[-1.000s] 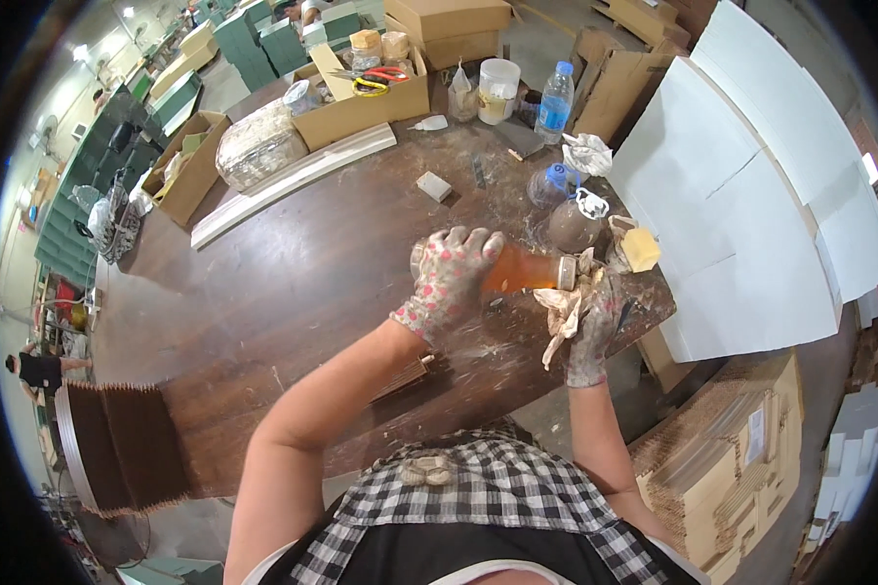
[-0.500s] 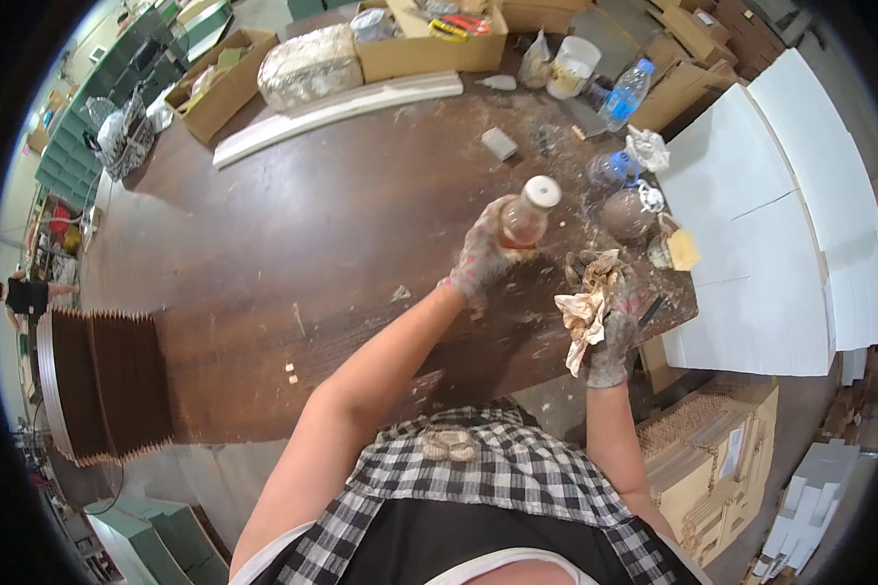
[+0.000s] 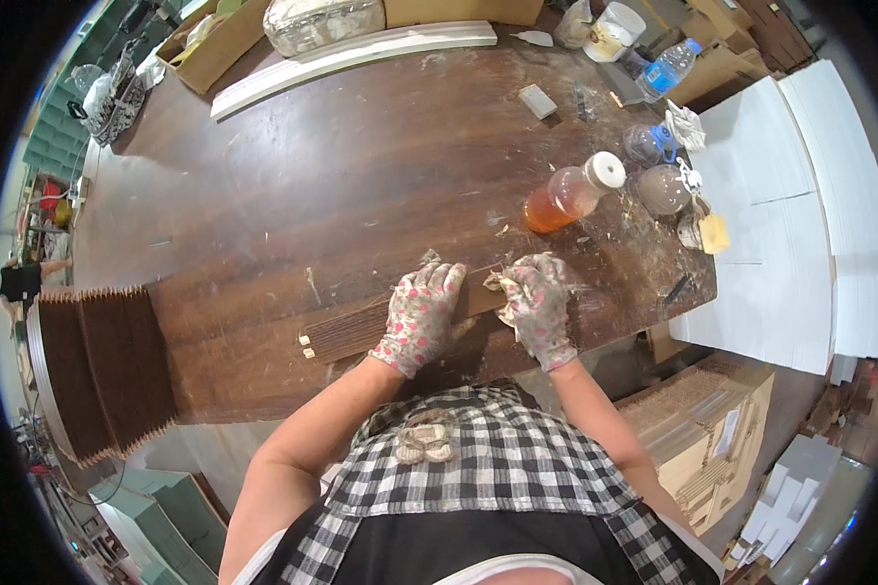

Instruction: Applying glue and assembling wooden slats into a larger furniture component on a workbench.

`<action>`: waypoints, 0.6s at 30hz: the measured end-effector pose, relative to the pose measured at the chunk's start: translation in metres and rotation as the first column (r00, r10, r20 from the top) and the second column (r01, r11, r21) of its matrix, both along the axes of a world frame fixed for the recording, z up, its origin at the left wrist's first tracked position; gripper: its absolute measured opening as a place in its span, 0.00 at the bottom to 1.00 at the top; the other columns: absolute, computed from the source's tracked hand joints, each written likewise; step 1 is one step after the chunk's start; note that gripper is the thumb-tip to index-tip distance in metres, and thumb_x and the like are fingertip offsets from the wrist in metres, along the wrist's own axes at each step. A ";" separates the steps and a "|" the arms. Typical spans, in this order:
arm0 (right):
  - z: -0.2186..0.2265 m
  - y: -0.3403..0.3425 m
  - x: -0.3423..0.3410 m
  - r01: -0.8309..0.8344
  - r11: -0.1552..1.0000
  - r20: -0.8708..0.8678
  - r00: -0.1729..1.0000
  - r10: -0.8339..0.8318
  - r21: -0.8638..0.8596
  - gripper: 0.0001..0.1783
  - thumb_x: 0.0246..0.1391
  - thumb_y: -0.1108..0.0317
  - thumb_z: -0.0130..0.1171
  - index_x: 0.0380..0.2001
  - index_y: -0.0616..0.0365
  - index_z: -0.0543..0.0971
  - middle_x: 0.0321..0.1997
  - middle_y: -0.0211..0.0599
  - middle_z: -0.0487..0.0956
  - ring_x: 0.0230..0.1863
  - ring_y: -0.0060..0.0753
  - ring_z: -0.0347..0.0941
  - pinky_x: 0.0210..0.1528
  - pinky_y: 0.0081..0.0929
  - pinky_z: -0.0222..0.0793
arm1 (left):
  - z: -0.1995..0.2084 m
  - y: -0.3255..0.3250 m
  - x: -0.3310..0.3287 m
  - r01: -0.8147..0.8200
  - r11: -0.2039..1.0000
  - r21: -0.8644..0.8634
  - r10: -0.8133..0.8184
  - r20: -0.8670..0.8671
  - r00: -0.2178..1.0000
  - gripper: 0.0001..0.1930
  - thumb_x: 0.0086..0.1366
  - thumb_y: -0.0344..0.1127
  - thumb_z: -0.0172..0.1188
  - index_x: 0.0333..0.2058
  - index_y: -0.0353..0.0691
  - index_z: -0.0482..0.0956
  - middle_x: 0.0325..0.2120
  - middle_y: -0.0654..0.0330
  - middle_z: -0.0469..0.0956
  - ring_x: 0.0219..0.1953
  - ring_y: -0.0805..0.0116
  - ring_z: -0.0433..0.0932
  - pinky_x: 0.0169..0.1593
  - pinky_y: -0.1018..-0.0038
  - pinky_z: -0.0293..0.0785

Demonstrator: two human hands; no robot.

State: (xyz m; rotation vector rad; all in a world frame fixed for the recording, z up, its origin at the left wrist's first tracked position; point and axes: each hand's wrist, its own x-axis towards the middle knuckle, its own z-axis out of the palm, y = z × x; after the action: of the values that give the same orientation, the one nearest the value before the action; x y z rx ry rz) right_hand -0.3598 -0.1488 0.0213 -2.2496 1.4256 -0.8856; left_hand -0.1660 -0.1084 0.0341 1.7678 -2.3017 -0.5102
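We can't see the middle of the ribbed wooden strip: the left hand lies flat over it, and the right hand hides its far end. The rag is mostly buried under those right fingers, so its shape is lost to us. In the upper right, the water bottle is too small to read. At the left edge, the folded brown stack bends into the dark rim.
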 end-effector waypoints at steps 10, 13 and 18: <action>0.000 0.003 0.013 0.087 0.994 -0.059 0.995 -0.083 0.064 0.05 0.54 0.68 0.54 0.31 0.56 0.76 0.33 0.37 0.72 0.42 0.41 0.66 0.52 0.43 0.58 | 0.001 0.000 -0.001 -0.010 1.000 -0.003 0.010 0.063 0.998 0.33 0.52 0.43 0.66 0.56 0.41 0.67 0.50 0.57 0.73 0.52 0.59 0.73 0.50 0.63 0.70; -0.014 -0.013 0.013 0.027 0.999 -0.091 0.996 -0.026 0.019 0.07 0.55 0.66 0.51 0.28 0.57 0.73 0.33 0.41 0.70 0.41 0.43 0.65 0.52 0.43 0.56 | 0.000 -0.005 -0.004 0.017 1.000 -0.010 -0.016 0.109 0.994 0.34 0.51 0.42 0.67 0.56 0.41 0.66 0.49 0.57 0.73 0.51 0.60 0.73 0.49 0.63 0.70; -0.007 -0.001 0.016 0.065 0.998 -0.112 0.992 -0.065 -0.007 0.06 0.54 0.67 0.52 0.29 0.58 0.73 0.34 0.43 0.70 0.42 0.43 0.64 0.53 0.45 0.56 | 0.006 -0.004 -0.004 -0.014 0.999 0.046 0.010 0.079 0.997 0.37 0.48 0.41 0.68 0.57 0.41 0.66 0.49 0.56 0.73 0.52 0.59 0.73 0.50 0.61 0.70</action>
State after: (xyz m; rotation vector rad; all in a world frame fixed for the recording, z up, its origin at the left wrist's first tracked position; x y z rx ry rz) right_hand -0.3438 -0.1493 0.0147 -2.3001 1.5554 -0.7930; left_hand -0.1698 -0.1122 0.0405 1.8548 -2.3483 -0.5047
